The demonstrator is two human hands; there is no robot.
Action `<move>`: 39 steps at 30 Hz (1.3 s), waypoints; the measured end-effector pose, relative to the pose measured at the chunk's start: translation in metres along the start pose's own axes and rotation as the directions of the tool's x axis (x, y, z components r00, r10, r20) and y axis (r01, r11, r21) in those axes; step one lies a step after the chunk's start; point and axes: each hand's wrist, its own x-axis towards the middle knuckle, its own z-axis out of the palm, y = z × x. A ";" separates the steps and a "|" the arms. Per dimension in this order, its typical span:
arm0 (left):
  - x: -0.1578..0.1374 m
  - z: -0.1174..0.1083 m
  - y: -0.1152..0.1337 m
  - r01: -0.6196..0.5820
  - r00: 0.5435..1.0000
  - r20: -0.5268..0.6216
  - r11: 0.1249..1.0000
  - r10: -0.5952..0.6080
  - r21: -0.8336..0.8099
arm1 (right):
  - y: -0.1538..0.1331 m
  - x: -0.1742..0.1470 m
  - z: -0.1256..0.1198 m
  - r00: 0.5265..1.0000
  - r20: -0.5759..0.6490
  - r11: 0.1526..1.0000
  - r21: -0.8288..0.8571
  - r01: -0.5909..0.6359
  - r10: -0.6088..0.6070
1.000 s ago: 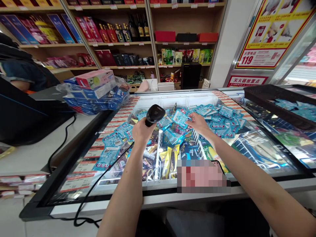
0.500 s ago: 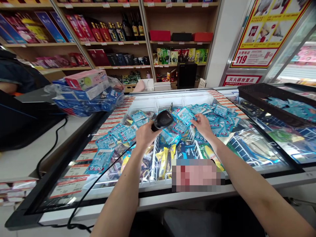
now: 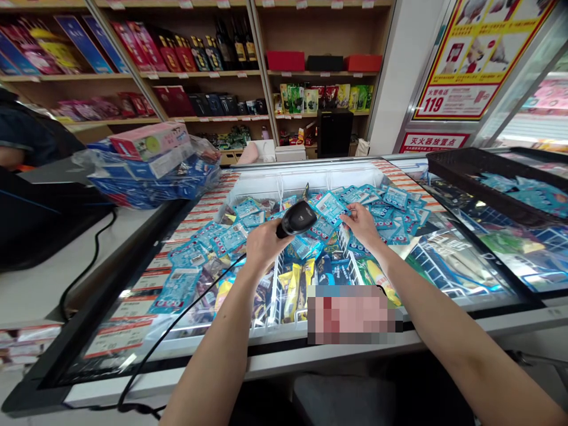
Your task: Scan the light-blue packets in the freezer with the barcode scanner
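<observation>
My left hand is wrapped round the handle of a black corded barcode scanner. The scanner's head points right, close to a light blue packet with a white barcode label. My right hand pinches the right edge of that packet between thumb and fingers. Many similar blue packets lie about on the freezer's glass top, with one heap right of my right hand and another spread to the left. Under the glass, yellow ice cream wrappers stand in white wire baskets.
The scanner's black cable runs down across the freezer's left front. Boxes in a plastic bag sit on the counter at left, near a person's sleeve. A dark tray with blue packets is at right. Stocked shelves stand behind.
The scanner has shifted slightly to the right, nearer the packet in my right hand. My right hand keeps its hold on the packet. The view has moved a little.
</observation>
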 end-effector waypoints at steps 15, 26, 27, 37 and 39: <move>-0.002 0.000 0.003 -0.026 1.000 0.009 1.000 0.026 0.015 | 0.000 0.000 0.001 1.000 -0.008 1.000 -0.026 -0.017 0.017; 0.003 -0.007 -0.012 0.139 0.989 -0.041 0.990 -0.139 -0.016 | -0.004 -0.004 -0.001 0.993 -0.036 0.994 0.004 -0.109 0.109; 0.004 -0.008 -0.015 0.159 0.986 -0.055 0.987 -0.160 -0.021 | -0.004 -0.003 -0.001 0.993 -0.032 0.993 0.035 -0.111 0.112; 0.008 -0.007 -0.038 0.270 0.953 -0.142 0.963 -0.270 -0.016 | -0.007 -0.002 -0.013 0.994 -0.087 0.948 -0.316 0.037 -0.068; 0.008 -0.007 -0.039 0.279 0.951 -0.137 0.960 -0.278 -0.008 | -0.011 -0.004 -0.015 0.988 -0.114 0.884 -0.466 0.041 -0.106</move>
